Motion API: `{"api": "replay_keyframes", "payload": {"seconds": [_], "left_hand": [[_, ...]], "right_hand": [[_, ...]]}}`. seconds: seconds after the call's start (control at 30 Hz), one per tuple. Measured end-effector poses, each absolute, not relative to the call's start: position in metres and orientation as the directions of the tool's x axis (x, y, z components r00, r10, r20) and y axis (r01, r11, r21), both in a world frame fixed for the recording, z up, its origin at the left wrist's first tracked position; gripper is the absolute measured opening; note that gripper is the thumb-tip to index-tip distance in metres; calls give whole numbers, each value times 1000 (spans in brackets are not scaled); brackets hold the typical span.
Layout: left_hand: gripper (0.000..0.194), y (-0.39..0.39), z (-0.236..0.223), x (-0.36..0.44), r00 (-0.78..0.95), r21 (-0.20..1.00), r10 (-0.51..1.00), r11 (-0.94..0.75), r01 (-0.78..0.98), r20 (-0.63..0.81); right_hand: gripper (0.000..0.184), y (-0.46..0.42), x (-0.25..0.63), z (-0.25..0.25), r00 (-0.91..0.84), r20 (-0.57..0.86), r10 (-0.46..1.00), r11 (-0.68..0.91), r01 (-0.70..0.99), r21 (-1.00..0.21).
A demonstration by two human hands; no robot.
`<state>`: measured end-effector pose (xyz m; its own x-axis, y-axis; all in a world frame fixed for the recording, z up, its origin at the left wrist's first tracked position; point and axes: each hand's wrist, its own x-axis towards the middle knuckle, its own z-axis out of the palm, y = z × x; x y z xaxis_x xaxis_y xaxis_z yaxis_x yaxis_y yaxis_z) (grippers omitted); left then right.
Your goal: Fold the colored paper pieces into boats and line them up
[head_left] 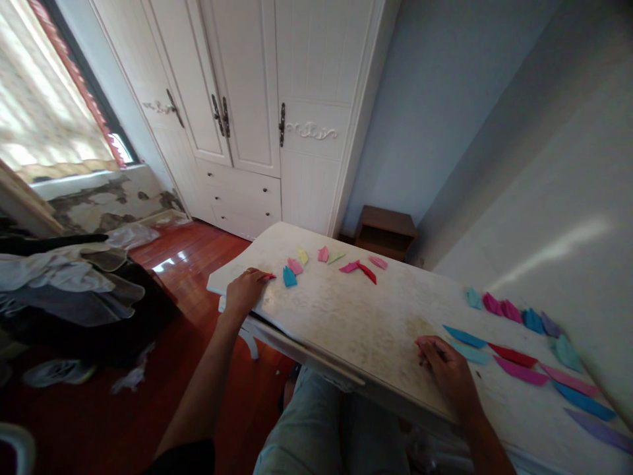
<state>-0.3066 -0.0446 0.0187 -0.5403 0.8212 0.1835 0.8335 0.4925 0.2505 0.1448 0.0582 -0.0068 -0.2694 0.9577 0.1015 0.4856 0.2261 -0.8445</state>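
Observation:
My left hand (246,290) is at the left end of the table, its fingers closed on a small red folded paper (270,276). Just right of it lies a blue folded paper (289,277), with a pink folded paper (295,266) and a yellow one (302,255) close by. Over the table's front right part, my right hand (442,366) has its fingers curled together. Whether anything is between them I cannot make out. Nearest to that hand are a blue boat-shaped folded paper (463,336) and a light teal one (471,353).
More folded papers, including a pink piece (323,253) and a red strip (367,273), lie along the far edge of the white table (341,310). Several stand at the right by the wall, such as a magenta one (510,311). A white wardrobe (247,86) and brown nightstand (388,223) stand behind.

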Motion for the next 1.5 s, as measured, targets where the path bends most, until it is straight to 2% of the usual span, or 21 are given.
{"api": "replay_keyframes", "payload": {"seconds": [0.1, 0.13, 0.2, 0.27, 0.3, 0.37, 0.43, 0.5, 0.7, 0.83, 0.97, 1.07, 1.13, 1.23, 1.5], "left_hand": [[36, -49, 17, -309, -534, 305, 804, 455, 837, 264], [34, -52, 18, -308, -545, 360, 778, 434, 826, 312], [31, -57, 22, -299, -624, 552, 676, 370, 747, 392], [30, -61, 31, -283, -735, 796, 571, 219, 565, 365], [31, -62, 36, -272, -771, 896, 562, 110, 430, 301], [31, -64, 46, -248, -753, 988, 640, -124, 96, 154], [33, -64, 55, -224, -636, 949, 772, -211, -234, 15], [34, -62, 59, -203, -511, 887, 857, -183, -425, -67], [27, -50, 59, -168, -349, 786, 919, -75, -614, -185], [22, -44, 61, -151, -209, 641, 924, 50, -766, -321], [23, -37, 67, -125, -49, 561, 952, 137, -816, -303], [23, -29, 74, -100, 58, 549, 953, 221, -806, -299], [29, -21, 79, -81, 122, 562, 949, 272, -781, -290], [43, -5, 84, -54, 189, 625, 951, 304, -719, -245], [48, 67, 88, 28, 223, 870, 968, 205, -449, -113]], "right_hand": [[46, 58, 144, -5, -276, 112, 955, 239, 487, -840], [46, 58, 143, -4, -278, 114, 954, 242, 487, -839], [45, 57, 143, -3, -279, 115, 953, 244, 489, -837], [44, 57, 142, -2, -276, 112, 955, 241, 494, -835], [43, 56, 142, -1, -271, 112, 956, 239, 497, -834], [43, 56, 142, -1, -259, 116, 959, 236, 501, -832], [44, 56, 142, -2, -257, 120, 959, 238, 499, -833], [44, 56, 143, -3, -257, 121, 959, 237, 487, -841], [43, 56, 143, -7, -271, 137, 953, 247, 427, -870], [43, 55, 142, -5, -284, 133, 950, 246, 410, -878], [39, 55, 141, -4, -304, 144, 942, 261, 387, -884], [36, 56, 140, -5, -319, 155, 935, 277, 383, -881], [36, 56, 140, -5, -330, 170, 928, 298, 386, -873], [33, 55, 139, -3, -355, 210, 911, 350, 396, -849], [19, 55, 140, 0, -402, 271, 875, 450, 465, -763]]}}
